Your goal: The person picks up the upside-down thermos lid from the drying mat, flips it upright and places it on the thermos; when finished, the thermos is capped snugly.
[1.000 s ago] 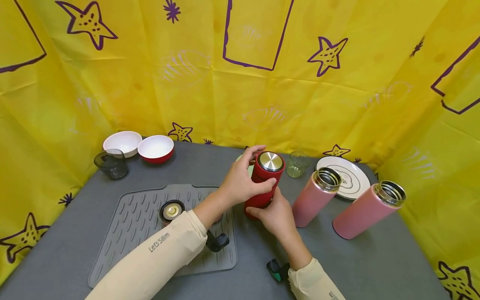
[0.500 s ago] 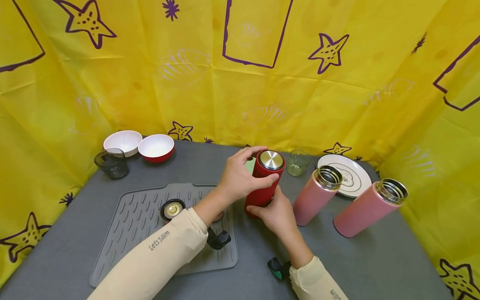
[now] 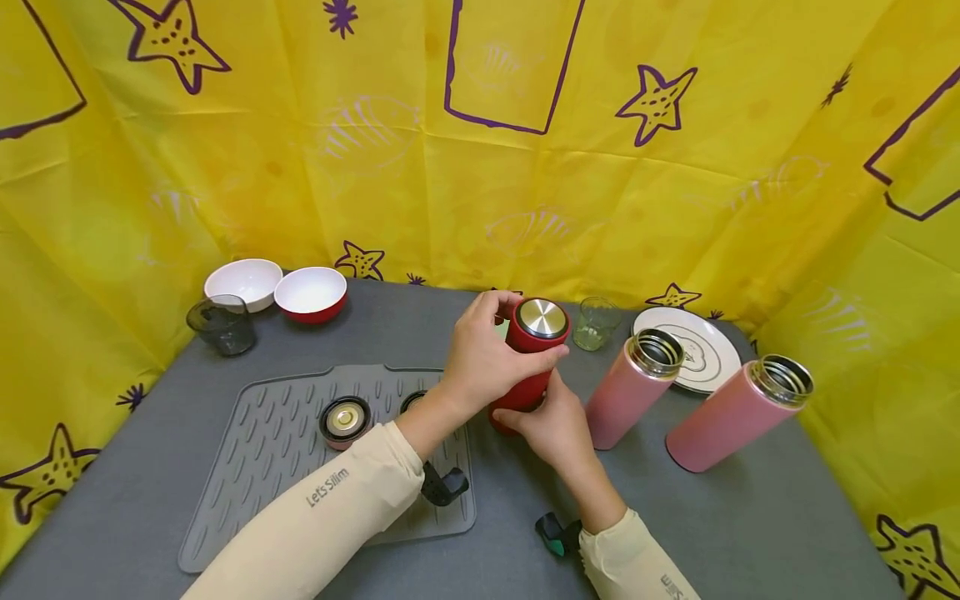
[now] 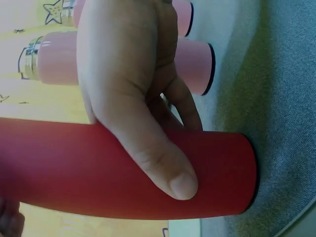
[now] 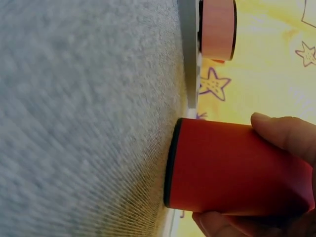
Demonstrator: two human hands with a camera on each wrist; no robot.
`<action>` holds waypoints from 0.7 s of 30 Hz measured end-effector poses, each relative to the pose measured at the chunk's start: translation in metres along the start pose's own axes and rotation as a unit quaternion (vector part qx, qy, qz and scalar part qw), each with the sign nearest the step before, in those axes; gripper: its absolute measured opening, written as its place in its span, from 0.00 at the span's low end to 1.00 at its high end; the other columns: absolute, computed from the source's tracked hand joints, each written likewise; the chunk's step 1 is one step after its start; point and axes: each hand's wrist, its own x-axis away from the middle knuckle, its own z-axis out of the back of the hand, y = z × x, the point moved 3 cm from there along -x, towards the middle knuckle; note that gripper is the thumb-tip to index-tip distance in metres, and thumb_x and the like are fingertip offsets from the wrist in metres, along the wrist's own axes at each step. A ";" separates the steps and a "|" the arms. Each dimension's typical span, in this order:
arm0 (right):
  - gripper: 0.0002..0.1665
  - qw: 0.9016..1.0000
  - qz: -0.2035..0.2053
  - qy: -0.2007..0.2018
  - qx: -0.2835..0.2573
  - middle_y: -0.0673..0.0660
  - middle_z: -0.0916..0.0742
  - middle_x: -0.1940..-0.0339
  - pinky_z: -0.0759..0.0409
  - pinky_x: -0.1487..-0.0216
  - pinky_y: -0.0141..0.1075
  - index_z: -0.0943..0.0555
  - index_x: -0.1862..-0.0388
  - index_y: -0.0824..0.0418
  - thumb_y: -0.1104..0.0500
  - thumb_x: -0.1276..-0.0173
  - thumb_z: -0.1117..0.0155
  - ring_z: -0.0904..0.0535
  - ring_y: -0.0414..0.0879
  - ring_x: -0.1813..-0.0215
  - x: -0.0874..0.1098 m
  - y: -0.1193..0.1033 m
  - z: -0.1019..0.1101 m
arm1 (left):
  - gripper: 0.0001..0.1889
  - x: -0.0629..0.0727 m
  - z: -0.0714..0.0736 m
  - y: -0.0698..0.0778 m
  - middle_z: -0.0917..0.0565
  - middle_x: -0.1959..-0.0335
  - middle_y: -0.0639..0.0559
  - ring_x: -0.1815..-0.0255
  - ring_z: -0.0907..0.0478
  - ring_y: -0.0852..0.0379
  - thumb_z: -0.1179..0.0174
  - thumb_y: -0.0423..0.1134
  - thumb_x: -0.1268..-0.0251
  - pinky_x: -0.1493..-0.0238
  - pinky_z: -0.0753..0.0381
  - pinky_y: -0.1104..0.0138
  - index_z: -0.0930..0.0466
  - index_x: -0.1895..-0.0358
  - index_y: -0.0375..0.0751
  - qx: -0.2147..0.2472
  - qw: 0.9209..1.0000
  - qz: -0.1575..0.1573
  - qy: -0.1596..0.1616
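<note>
Standing upright on the surface (image 3: 735,533), the red flask (image 3: 531,390) is grasped by the fingers of the left hand (image 3: 483,352) near its top and the right hand (image 3: 553,423) lower down, with two open pink bottles (image 3: 628,400) to its right.

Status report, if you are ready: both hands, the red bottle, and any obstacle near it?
Left hand high, right hand low, both gripping red bottle. Bottle upright, lid on. Open pink bottle close by; apparently nothing blocking.
</note>
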 end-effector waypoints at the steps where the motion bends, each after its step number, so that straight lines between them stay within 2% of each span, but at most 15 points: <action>1: 0.45 1.000 -0.001 -0.001 0.001 0.53 0.15 0.54 0.20 0.53 0.47 0.29 0.41 0.55 0.48 0.56 0.16 0.19 0.50 0.54 0.000 0.000 0.000 | 0.35 0.000 0.001 -0.001 0.21 0.55 0.58 0.53 0.26 0.61 0.20 0.54 0.60 0.54 0.23 0.63 0.24 0.47 0.43 0.001 1.000 -0.006 0.001; 3: 0.44 1.000 -0.004 -0.005 0.002 0.53 0.15 0.54 0.20 0.54 0.46 0.28 0.42 0.55 0.48 0.56 0.16 0.19 0.49 0.54 -0.001 0.000 0.000 | 0.34 -0.001 0.004 -0.004 0.19 0.55 0.59 0.52 0.24 0.63 0.20 0.51 0.60 0.53 0.22 0.63 0.21 0.46 0.45 0.019 1.000 -0.014 -0.010; 8: 0.42 1.000 -0.005 -0.012 -0.001 0.52 0.15 0.54 0.20 0.53 0.46 0.29 0.43 0.55 0.49 0.54 0.17 0.19 0.49 0.54 -0.001 -0.002 0.001 | 0.32 -0.004 0.008 -0.012 0.18 0.52 0.64 0.51 0.23 0.63 0.22 0.48 0.55 0.51 0.22 0.62 0.21 0.41 0.52 0.078 0.994 0.005 -0.072; 11: 0.42 1.000 -0.002 -0.013 -0.003 0.53 0.16 0.53 0.20 0.52 0.47 0.29 0.42 0.55 0.50 0.54 0.17 0.19 0.49 0.54 -0.001 -0.002 0.001 | 0.33 -0.004 0.008 -0.011 0.18 0.52 0.65 0.50 0.23 0.63 0.23 0.48 0.53 0.49 0.23 0.62 0.23 0.39 0.53 0.068 0.994 0.008 -0.086; 14: 0.43 1.000 0.002 -0.012 -0.003 0.52 0.16 0.53 0.21 0.51 0.47 0.28 0.42 0.55 0.50 0.55 0.17 0.20 0.49 0.53 -0.001 -0.001 0.000 | 0.37 -0.002 0.006 -0.004 0.23 0.50 0.60 0.49 0.26 0.62 0.23 0.52 0.54 0.50 0.23 0.61 0.28 0.38 0.50 0.028 0.997 0.006 -0.076; 17: 0.44 1.000 0.003 -0.012 -0.002 0.52 0.16 0.52 0.21 0.51 0.47 0.28 0.41 0.56 0.49 0.55 0.16 0.20 0.49 0.53 -0.002 -0.001 -0.001 | 0.41 0.000 0.002 0.002 0.26 0.51 0.56 0.49 0.29 0.59 0.23 0.58 0.57 0.52 0.22 0.62 0.31 0.40 0.46 -0.012 0.999 0.016 -0.047; 21: 0.43 1.000 0.002 -0.015 0.003 0.52 0.16 0.53 0.21 0.51 0.46 0.27 0.43 0.56 0.48 0.56 0.16 0.20 0.48 0.54 -0.003 0.000 0.001 | 0.39 0.000 0.003 0.007 0.23 0.54 0.56 0.52 0.25 0.58 0.22 0.59 0.60 0.57 0.20 0.64 0.26 0.45 0.44 -0.045 0.999 0.015 -0.005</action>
